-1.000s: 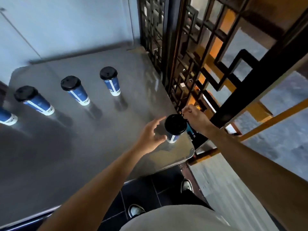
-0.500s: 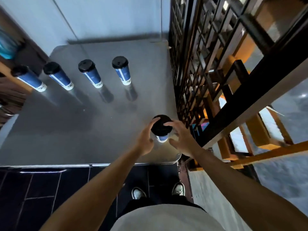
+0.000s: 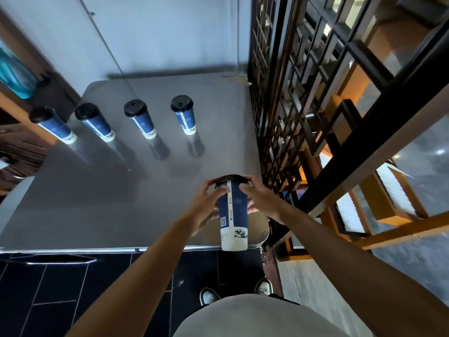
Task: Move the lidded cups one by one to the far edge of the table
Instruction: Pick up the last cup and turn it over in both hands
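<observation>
A tall blue cup with a black lid (image 3: 233,215) is lifted above the near right corner of the steel table (image 3: 102,205). My left hand (image 3: 202,210) and my right hand (image 3: 261,203) hold it from both sides, just under the lid. Several more lidded blue cups stand in a row across the middle of the table: one on the right (image 3: 184,115), one beside it (image 3: 141,121), another (image 3: 96,122) and one at the far left (image 3: 53,125).
A dark lattice screen (image 3: 291,105) runs along the table's right side. A pale wall (image 3: 158,32) stands behind the far edge. Dark floor tiles (image 3: 73,283) and my shoes lie below the near edge.
The cup has risen off the table's near right corner, with both hands now round its upper part. The camera view has shifted and tilted.
</observation>
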Action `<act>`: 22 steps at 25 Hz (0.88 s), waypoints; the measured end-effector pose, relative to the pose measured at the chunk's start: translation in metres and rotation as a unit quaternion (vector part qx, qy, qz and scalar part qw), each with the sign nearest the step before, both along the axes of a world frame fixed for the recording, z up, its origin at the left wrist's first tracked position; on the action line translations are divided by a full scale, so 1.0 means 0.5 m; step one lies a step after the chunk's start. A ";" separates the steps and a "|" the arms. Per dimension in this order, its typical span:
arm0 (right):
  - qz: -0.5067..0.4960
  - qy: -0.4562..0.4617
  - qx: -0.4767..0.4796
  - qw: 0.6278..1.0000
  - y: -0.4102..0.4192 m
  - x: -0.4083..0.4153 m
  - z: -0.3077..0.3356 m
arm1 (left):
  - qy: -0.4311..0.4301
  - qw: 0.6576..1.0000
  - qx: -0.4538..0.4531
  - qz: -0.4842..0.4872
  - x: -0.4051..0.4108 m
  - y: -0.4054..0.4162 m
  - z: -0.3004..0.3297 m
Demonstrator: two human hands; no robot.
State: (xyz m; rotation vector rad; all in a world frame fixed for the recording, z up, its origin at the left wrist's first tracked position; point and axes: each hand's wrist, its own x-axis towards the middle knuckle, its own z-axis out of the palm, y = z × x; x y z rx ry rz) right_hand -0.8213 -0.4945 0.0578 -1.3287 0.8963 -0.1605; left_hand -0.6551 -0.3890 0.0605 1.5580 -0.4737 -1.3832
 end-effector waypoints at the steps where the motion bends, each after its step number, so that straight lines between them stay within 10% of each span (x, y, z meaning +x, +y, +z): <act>1: -0.022 0.006 0.026 0.999 0.010 0.012 0.000 | 0.038 0.999 0.007 0.007 -0.004 0.001 0.002; 6: -0.168 -0.021 0.172 0.970 0.057 0.067 -0.025 | 0.144 0.987 0.060 0.045 -0.028 0.007 -0.004; 17: -0.148 0.054 0.135 0.978 0.094 0.091 -0.073 | 0.204 0.973 0.106 0.026 0.005 0.054 -0.011; 22: -0.087 0.089 0.108 0.986 0.088 0.079 -0.052 | 0.053 0.995 0.080 0.012 0.017 0.067 -0.022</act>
